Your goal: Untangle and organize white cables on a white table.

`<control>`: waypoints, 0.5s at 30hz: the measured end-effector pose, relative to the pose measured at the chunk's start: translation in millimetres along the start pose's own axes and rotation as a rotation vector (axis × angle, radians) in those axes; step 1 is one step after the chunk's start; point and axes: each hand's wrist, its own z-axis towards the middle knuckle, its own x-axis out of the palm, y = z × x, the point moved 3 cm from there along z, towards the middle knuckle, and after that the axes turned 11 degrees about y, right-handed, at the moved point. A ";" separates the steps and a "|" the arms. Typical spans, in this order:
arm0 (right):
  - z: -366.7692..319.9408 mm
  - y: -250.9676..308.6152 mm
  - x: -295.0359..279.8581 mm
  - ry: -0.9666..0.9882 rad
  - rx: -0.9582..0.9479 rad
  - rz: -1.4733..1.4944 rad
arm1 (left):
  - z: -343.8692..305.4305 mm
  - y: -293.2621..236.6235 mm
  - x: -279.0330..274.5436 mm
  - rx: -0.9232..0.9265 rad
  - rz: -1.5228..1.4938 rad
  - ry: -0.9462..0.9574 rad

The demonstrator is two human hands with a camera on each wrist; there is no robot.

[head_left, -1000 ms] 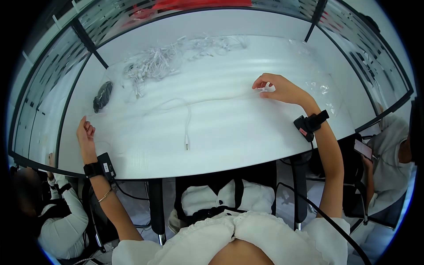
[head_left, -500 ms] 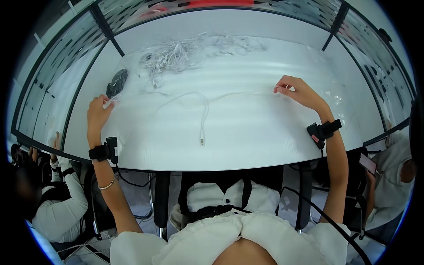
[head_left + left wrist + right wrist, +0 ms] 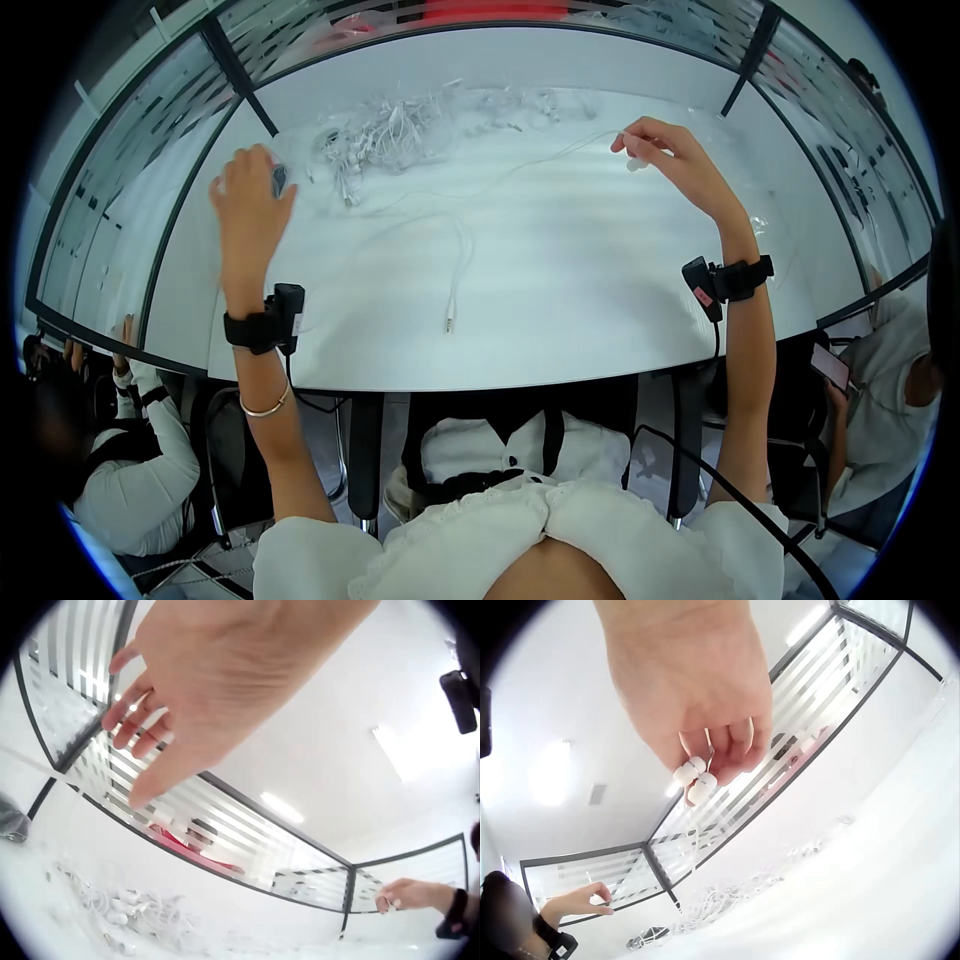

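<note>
Above a table (image 3: 570,300), white earphones (image 3: 703,788), buds (image 3: 690,772) rounded, cable (image 3: 453,298) slender, pinched in right hand (image 3: 674,162), left hand (image 3: 252,200) spread, empty.

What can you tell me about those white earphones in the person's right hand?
The earphones have two smooth, rounded white buds, plastic by the look, held close together in the right hand, above the table. A thin, pale cable trails from the hand toward the tabletop. A slim plug lies on the table's near half, apparently on that same cable, though its full path is hard to trace.
</note>
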 end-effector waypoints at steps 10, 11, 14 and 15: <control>2.3 14.2 -16.7 -0.105 -0.131 0.111 | 17.0 -58.6 91.8 0.267 -0.840 0.721; -0.5 11.7 -20.5 -0.129 -0.135 0.108 | 18.2 -57.5 100.8 0.362 -0.912 0.681; -8.8 -9.1 -27.2 -0.160 -0.016 0.230 | 21.1 -55.9 88.4 0.171 -1.215 0.922; -11.6 -17.4 -29.3 -0.135 0.034 0.182 | 21.8 -55.7 76.2 0.064 -1.154 0.936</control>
